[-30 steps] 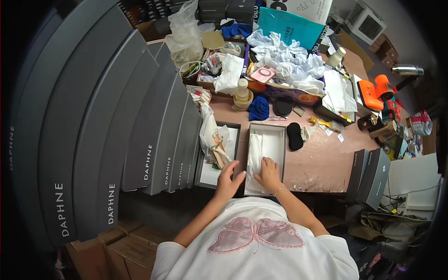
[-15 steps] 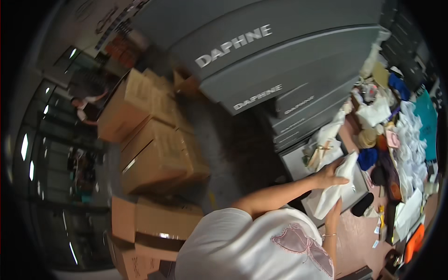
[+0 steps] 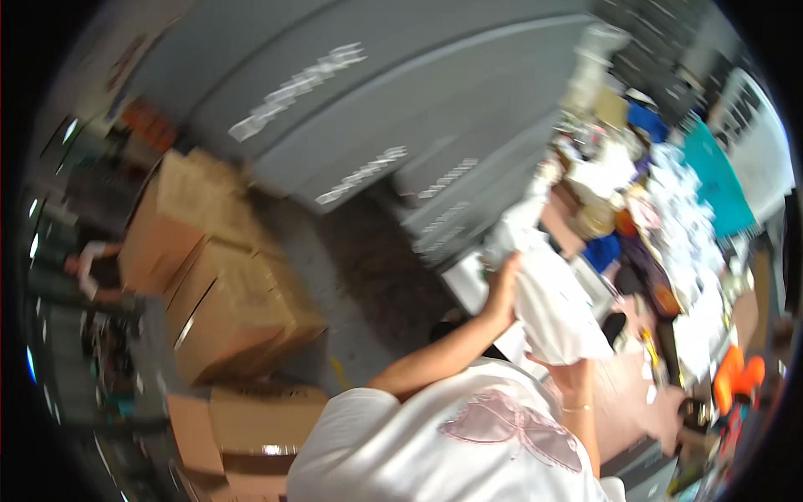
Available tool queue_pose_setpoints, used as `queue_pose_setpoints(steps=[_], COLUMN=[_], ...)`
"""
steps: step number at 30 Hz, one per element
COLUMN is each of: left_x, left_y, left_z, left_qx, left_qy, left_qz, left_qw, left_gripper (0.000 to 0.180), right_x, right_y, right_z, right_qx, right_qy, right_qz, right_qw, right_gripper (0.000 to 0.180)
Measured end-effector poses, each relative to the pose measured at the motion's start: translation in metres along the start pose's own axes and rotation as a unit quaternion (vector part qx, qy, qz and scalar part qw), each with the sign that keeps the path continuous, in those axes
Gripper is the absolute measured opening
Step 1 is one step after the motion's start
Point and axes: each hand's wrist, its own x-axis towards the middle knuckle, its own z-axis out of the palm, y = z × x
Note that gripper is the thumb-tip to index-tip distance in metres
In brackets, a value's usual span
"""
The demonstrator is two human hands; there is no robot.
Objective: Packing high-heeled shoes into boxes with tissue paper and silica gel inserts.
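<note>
Nearest to us, at the lower edge, lies our white shirt (image 3: 418, 452) with a pale pink bow shape (image 3: 510, 422) on its front. From it our two bare forearms rise toward the middle right of the view, which is tilted and blurred by motion.

Our left hand (image 3: 504, 289) is raised, fingers closed on the upper left edge of a white bag (image 3: 556, 314) of soft, thin material. Our right hand (image 3: 569, 368) is below the bag, with a thin bracelet at the wrist; it meets the bag's lower edge, but the bag covers the fingers, so we cannot tell how they are set. The bag hangs between the two hands, lifted above the tabletop (image 3: 623, 393), which shows pinkish brown beside our right forearm.

Just behind the bag we see part of an open grey box (image 3: 468, 280) with a pale inside, lying at the table's near left end. Further right the table is crowded with crumpled white paper (image 3: 686, 209), blue cloth (image 3: 602, 251), a teal sheet (image 3: 719, 188) and an orange object (image 3: 736, 376) near the right rim.

To the left, on the floor, stand several brown cardboard cartons (image 3: 217, 293). Beyond them and above, long grey flat boxes (image 3: 401, 109) lean in a stack and fill the upper middle of the view.
</note>
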Motion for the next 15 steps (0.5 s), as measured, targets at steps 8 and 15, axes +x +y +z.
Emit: queue_pose_setpoints(steps=[8, 15], left_x=[0.004, -0.064], left_y=[0.034, -0.023], left_z=[0.014, -0.027], left_qx=[0.348, 0.237], left_qy=[-0.199, -0.259], left_qz=[0.111, -0.088], left_qw=[0.909, 0.932], left_gripper=[0.081, 0.077], right_x=[-0.01, 0.002], right_y=[0.019, 0.041], right_z=[-0.013, 0.038], right_qx=[0.006, 0.199], right_qy=[0.161, 0.16], right_qz=[-0.105, -0.095], right_qw=[0.981, 0.962], right_gripper=[0.047, 0.041])
